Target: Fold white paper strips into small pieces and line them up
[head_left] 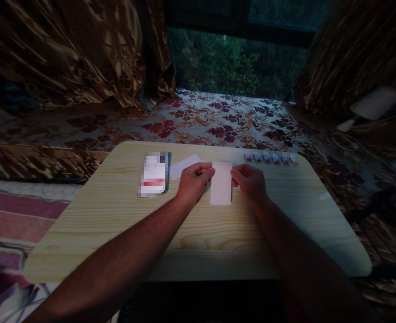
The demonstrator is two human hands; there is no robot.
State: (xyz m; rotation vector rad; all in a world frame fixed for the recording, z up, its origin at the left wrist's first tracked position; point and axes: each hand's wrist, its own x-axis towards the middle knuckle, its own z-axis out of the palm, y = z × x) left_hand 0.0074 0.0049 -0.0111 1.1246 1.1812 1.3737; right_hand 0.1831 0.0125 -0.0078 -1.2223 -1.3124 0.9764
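A white rectangular sheet of paper [221, 186] is held upright lengthwise over the middle of the table. My left hand [195, 178] pinches its upper left edge between thumb and fingers. At the upper right edge, my right hand [250, 180] pinches the same sheet. Just behind my left hand lies another white piece of paper [184, 167], partly covered by that hand. Several small folded paper pieces [271, 157] stand in a row at the table's far right.
The pale wooden table [198, 237] has rounded corners. A blurred-out phone-like object [153, 175] lies on its left side. Beyond the far edge is a ledge with a flowered cloth [218, 119]. A white lamp [376, 103] stands at the right, and brown curtains [93, 49] frame the window.
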